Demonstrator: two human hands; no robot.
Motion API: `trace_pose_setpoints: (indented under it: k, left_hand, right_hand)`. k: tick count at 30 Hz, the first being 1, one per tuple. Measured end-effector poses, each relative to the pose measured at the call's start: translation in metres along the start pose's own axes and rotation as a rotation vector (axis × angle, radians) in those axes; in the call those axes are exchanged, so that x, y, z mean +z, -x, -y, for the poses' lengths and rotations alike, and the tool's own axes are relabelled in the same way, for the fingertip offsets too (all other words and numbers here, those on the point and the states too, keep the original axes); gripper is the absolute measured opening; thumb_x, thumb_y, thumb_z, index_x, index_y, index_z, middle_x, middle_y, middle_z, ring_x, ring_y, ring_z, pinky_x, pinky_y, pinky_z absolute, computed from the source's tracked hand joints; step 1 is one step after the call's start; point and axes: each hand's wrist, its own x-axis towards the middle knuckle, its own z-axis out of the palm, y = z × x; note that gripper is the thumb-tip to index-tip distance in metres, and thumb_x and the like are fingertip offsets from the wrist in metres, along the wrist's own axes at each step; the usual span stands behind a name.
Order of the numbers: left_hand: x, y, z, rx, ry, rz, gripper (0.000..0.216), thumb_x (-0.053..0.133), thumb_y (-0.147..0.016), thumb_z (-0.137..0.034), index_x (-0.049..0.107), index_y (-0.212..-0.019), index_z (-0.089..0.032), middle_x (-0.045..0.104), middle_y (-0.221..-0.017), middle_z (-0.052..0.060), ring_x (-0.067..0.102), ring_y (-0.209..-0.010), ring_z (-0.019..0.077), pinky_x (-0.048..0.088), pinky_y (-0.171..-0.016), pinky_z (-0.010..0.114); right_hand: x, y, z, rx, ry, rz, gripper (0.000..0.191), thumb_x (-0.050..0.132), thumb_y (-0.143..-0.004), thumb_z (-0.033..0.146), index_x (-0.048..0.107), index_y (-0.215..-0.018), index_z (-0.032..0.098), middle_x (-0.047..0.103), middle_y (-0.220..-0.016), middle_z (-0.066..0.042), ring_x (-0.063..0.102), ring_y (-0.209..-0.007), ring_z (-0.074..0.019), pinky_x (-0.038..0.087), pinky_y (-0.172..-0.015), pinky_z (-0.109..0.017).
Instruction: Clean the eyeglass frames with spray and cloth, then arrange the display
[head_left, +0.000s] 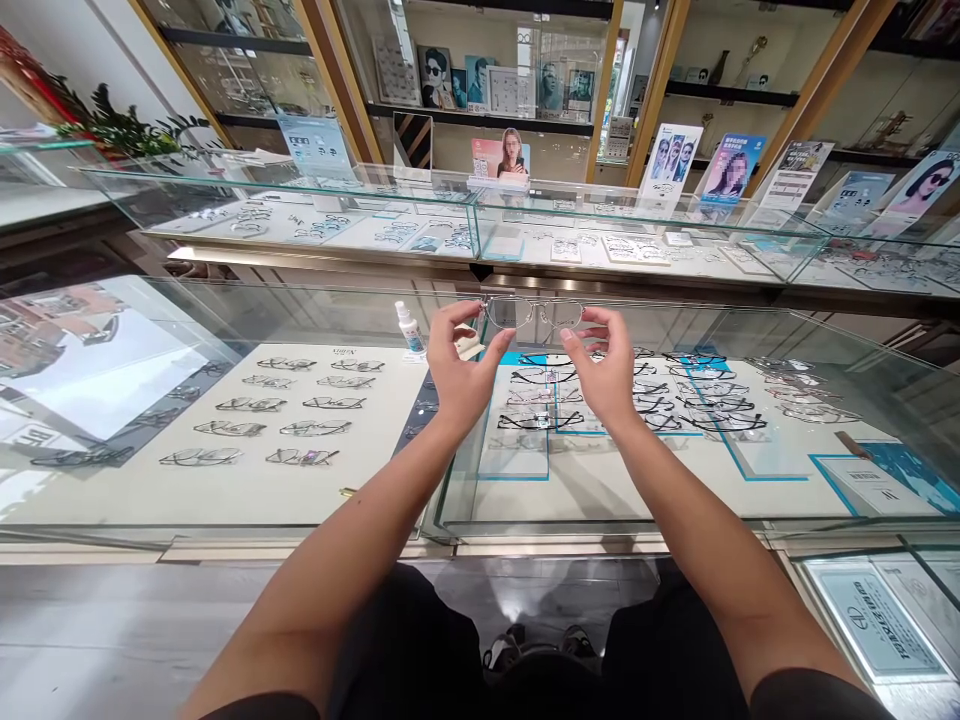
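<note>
I hold a pair of thin metal-framed glasses (534, 312) up in front of me over a glass display counter (225, 480). My left hand (459, 365) pinches the left end of the frame and also holds a small pale cloth or card (469, 345). My right hand (606, 368) pinches the right end of the frame with thumb and fingers. Both arms reach forward from the bottom of the view.
A small white spray bottle (409, 329) stands on the counter top just left of my left hand. Rows of glasses (285, 410) lie inside the case. A second glass counter (480, 225) with posters and shelves stands behind. My knees and shoes show below.
</note>
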Motion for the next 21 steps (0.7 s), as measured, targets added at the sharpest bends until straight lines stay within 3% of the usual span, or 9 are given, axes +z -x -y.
trace_pose_setpoints:
  k: [21]
  left_hand:
    - [0.0043,-0.0011,0.009,-0.145,0.173,0.111,0.05,0.084,-0.09,-0.056,0.062,-0.125,-0.027,0.075,-0.134,0.013,0.076,-0.122,0.025,0.064,-0.098,0.042]
  right_hand:
    - [-0.0022,0.0002,0.007,-0.077,0.031,-0.064,0.036,0.076,-0.095,0.05,0.06,-0.121,0.031,0.068,-0.129,-0.007,0.071,-0.1,-0.0229,0.058,-0.088,-0.046]
